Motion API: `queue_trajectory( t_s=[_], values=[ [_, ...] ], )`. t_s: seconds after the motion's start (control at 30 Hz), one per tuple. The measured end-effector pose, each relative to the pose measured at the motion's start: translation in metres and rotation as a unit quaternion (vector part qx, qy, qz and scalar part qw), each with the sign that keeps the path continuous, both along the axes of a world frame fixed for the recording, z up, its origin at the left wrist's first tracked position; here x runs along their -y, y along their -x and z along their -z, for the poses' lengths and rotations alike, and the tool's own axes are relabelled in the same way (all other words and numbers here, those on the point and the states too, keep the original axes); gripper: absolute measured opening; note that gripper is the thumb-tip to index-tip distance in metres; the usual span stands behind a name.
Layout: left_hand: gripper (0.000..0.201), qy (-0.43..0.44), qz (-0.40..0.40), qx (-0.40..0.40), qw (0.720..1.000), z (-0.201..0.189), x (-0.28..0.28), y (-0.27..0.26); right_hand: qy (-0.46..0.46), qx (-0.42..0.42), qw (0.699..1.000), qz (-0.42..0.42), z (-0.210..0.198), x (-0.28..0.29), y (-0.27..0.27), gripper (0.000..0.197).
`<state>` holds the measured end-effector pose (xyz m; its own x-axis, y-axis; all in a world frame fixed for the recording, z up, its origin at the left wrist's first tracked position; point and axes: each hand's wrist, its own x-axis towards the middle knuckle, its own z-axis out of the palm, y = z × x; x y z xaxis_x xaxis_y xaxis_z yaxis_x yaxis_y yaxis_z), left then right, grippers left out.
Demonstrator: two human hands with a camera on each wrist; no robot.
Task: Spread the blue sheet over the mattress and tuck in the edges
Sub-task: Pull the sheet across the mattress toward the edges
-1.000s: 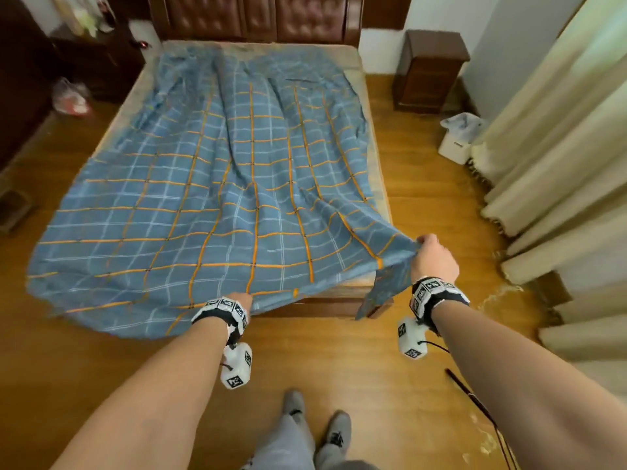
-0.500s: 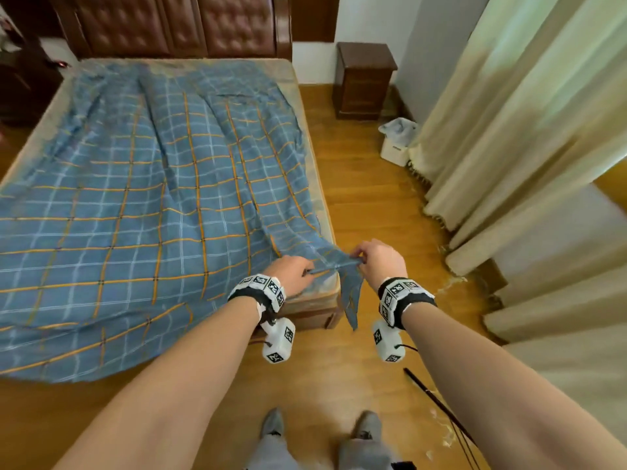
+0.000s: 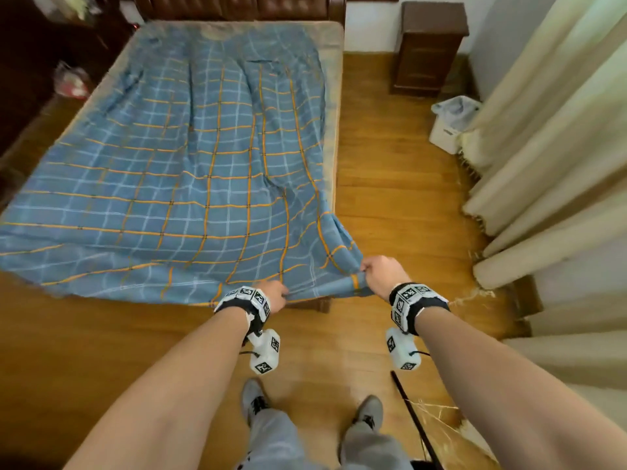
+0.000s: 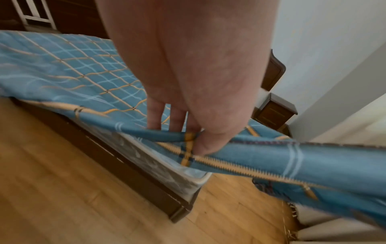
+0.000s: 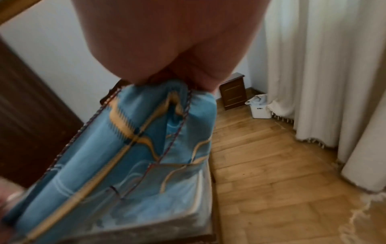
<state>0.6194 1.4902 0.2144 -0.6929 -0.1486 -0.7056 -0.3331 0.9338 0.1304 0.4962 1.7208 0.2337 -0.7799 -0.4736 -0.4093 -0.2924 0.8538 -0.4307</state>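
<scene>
The head view takes in the whole bed: the blue sheet (image 3: 190,171) lies spread over the mattress (image 3: 334,106), rumpled into long folds, its near edge hanging past the mattress foot while a bare strip of mattress shows along the side nearest the curtains. The left wrist view adds what the head view hides: the thumb and curled fingers (image 4: 155,115) of the left hand (image 4: 198,102) pinch the sheet's hem where an orange stripe crosses it, just above the near corner of the mattress (image 4: 167,166) and the dark bed frame (image 4: 117,166) below. The right wrist view shows the right hand (image 5: 167,62) closed tight round a bunched corner of the sheet (image 5: 133,148), the cloth falling from the fist toward the mattress corner.

In the head view the left hand (image 3: 275,295) and right hand (image 3: 381,271) grip the hem at the mattress's near corner, the stretch of hem between them pulled taut; the right hand is past the corner, over the floor.

Beyond the mattress corner stands a dark nightstand (image 3: 429,45) against the wall, a white bin (image 3: 451,125) near it, and cream curtains (image 3: 543,147) hanging to the wooden floor (image 3: 390,171). A padded headboard (image 3: 237,6) stands at the mattress's far end.
</scene>
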Motion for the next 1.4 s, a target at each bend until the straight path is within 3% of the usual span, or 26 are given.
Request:
queue_trajectory(
  t_s=[0.1, 0.2, 0.33, 0.4, 0.5, 0.7, 0.87, 1.0, 1.23, 1.4],
  values=[
    [0.035, -0.021, -0.008, 0.019, 1.0, 0.008, -0.037, 0.014, -0.147, 0.06, 0.982, -0.105, 0.011, -0.037, 0.01, 0.031],
    [0.036, -0.048, -0.034, 0.025, 0.998, 0.005, -0.051, 0.037, -0.217, 0.122, 0.956, -0.153, 0.024, -0.062, 0.021, 0.03],
    [0.036, -0.052, -0.041, -0.008, 0.998, -0.009, -0.05, 0.089, -0.149, 0.194, 0.966, -0.088, 0.024, -0.075, 0.058, 0.01],
    [0.034, -0.043, -0.059, -0.049, 0.996, -0.017, -0.045, 0.122, -0.118, 0.176, 0.976, -0.053, 0.016, -0.072, 0.093, 0.018],
    [0.032, -0.031, -0.081, -0.117, 0.989, -0.031, -0.039, 0.179, -0.079, 0.117, 0.99, -0.013, -0.005, -0.063, 0.16, 0.026],
    [0.031, -0.014, -0.083, -0.205, 0.975, -0.05, -0.015, 0.33, -0.003, 0.056, 0.998, 0.03, -0.043, -0.039, 0.317, 0.016],
    [0.03, -0.033, -0.096, -0.214, 0.972, -0.079, 0.02, 0.468, -0.02, 0.057, 0.997, 0.046, -0.072, -0.004, 0.462, 0.023],
    [0.029, -0.03, -0.108, -0.217, 0.97, -0.104, 0.056, 0.561, 0.005, 0.02, 0.999, 0.045, -0.09, 0.03, 0.556, 0.013],
    [0.024, 0.012, -0.136, -0.268, 0.954, -0.126, 0.107, 0.7, -0.053, -0.141, 0.986, -0.078, -0.108, 0.083, 0.731, 0.044],
    [0.026, 0.027, -0.15, -0.214, 0.965, -0.103, 0.159, 0.828, -0.054, -0.135, 0.975, -0.166, -0.077, 0.14, 0.89, 0.047]
  ],
)
